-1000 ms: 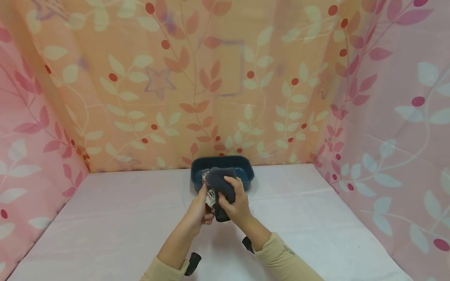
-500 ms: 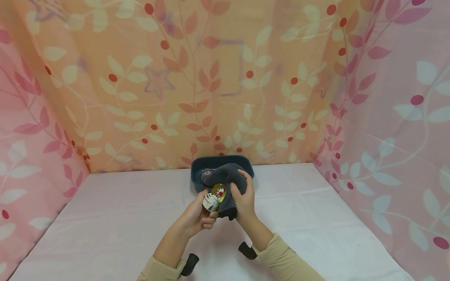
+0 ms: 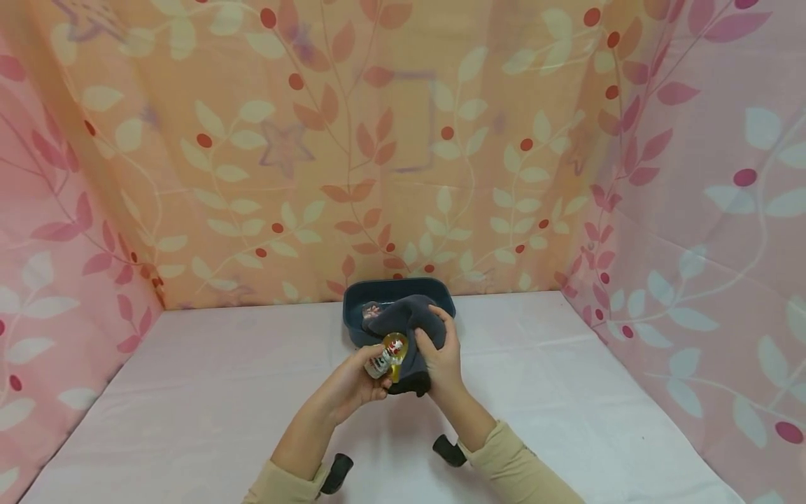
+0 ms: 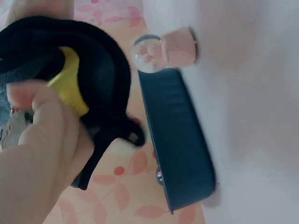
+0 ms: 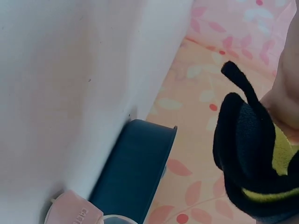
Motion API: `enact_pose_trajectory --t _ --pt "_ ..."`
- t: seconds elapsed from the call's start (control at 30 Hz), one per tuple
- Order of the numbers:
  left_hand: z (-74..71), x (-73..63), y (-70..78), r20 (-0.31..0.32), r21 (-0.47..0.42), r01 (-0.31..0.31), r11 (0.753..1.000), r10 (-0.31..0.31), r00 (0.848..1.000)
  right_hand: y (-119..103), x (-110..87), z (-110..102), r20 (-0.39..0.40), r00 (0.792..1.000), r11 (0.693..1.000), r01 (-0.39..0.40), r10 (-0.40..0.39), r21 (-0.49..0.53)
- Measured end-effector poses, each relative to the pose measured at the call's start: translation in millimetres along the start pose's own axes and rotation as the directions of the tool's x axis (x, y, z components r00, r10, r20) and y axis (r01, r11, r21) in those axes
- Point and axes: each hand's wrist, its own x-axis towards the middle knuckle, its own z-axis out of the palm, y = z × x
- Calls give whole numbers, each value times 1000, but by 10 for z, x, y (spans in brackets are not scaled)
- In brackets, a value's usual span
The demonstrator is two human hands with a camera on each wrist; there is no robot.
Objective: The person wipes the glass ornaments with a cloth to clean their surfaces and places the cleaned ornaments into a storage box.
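My left hand (image 3: 354,385) holds a small snow globe (image 3: 395,344) with a pale base and a red-and-white figure inside its clear dome. My right hand (image 3: 446,353) grips a soft dark grey fleece item (image 3: 411,315) with black edging; its exact kind cannot be told. The globe is right against the fleece. Yellow material (image 4: 70,88) shows inside the black-rimmed fleece in the left wrist view, partly hidden by my left fingers. A strap-like end (image 5: 238,77) sticks out from the fleece in the right wrist view.
Beyond my hands, a dark blue bin (image 3: 399,283) stands against the patterned cloth backdrop. A clear dome with something pinkish (image 3: 371,311) shows within it. A pink-based snow globe (image 4: 180,48) stands on the white table in front of the bin. Black pieces (image 3: 336,474) sit near my wrists.
The fleece has shifted right with my right hand and spread. The snow globe in my left hand, mostly covered one second ago, now shows its dome and has tilted.
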Motion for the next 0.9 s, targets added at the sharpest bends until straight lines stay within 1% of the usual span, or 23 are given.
enact_pose_trajectory --t 0.1,0.2,0.27,0.37,0.5,0.53,0.63,0.73,0.8,0.9 --pt "-9 19 -24 -64 -51 -41 998 37 997 13 -4 -7 -3 1000 1000 -17 17 10" --pt "-4 52 -53 -154 -110 -70 991 53 987 26 -9 -9 -7 1000 1000 -14 14 -6" --pt "14 77 -64 -212 -162 -88 983 53 976 34 -15 -6 -9 1000 999 6 -7 -38" --pt "44 110 -71 -265 -249 -124 961 55 963 44 -29 5 5 998 994 61 -61 -89" --pt "64 137 -72 -277 -352 -156 923 56 959 60 -42 8 28 994 988 111 -109 -106" --pt "63 141 -71 -282 -378 -158 912 49 958 63 -42 3 28 994 988 110 -108 -105" --pt "30 149 -80 -303 -411 -164 897 35 952 47 -35 -18 7 996 990 89 -89 -110" --pt "-13 149 -77 -333 -411 -166 896 22 943 13 -10 -57 -10 997 986 76 -78 -150" --pt "-44 145 -63 -337 -414 -156 897 8 941 -12 17 -94 -21 997 982 71 -76 -176" --pt "-79 127 -28 -338 -378 -119 918 -17 941 -53 58 -152 -43 995 972 75 -87 -222"
